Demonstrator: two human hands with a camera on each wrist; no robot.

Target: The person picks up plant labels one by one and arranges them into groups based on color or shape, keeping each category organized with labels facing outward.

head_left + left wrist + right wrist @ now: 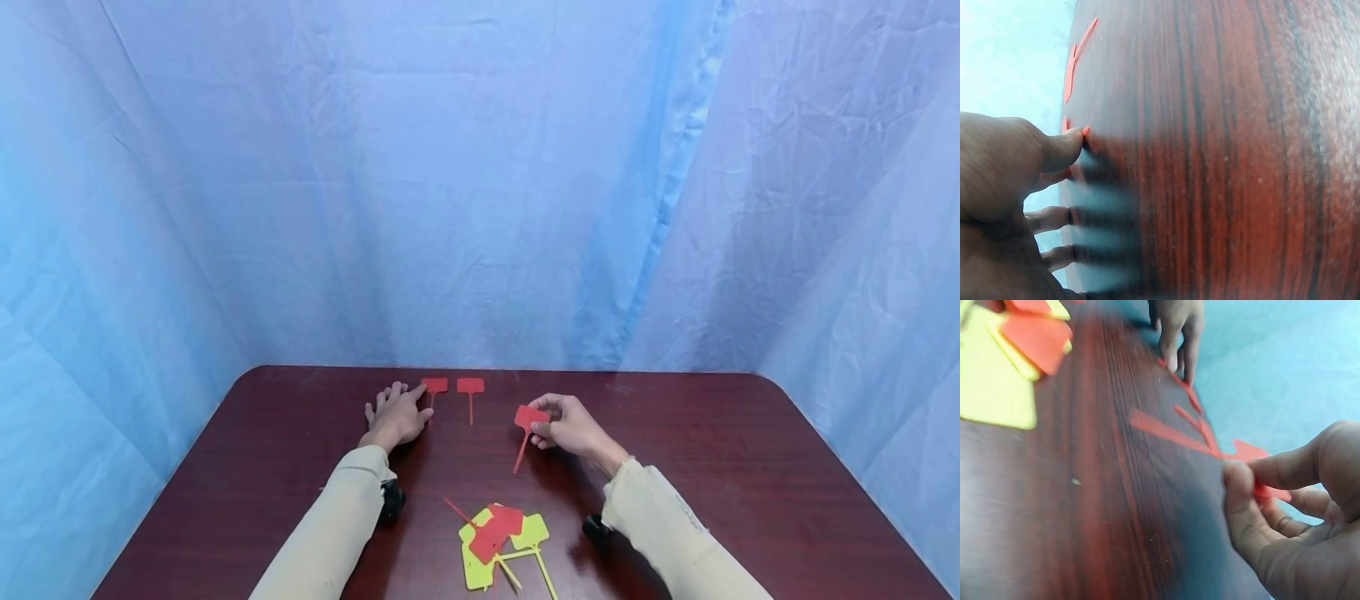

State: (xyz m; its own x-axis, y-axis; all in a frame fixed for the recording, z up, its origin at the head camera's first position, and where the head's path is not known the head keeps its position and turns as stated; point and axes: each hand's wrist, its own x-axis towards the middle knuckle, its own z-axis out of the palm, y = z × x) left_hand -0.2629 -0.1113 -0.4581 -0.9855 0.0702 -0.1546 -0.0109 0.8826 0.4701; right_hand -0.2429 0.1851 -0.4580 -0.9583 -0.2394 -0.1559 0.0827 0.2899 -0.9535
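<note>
Two red T-shaped plant labels lie side by side near the table's back edge, heads away from me. My left hand point(397, 415) rests spread on the table, its forefinger and thumb touching the left red label point(437, 385). The middle red label point(471, 387) lies just right of it. My right hand point(576, 429) pinches another red label point(527, 416) by its head between thumb and fingers, its stem pointing toward me. In the right wrist view, the stem of this held label point(1172, 433) reaches out over the table.
A loose pile of red labels point(489, 537) and yellow labels point(534, 530) lies at the near middle of the dark wooden table point(712, 467). Their stems point several ways. A blue cloth curtain point(465, 208) hangs behind the table and along both sides.
</note>
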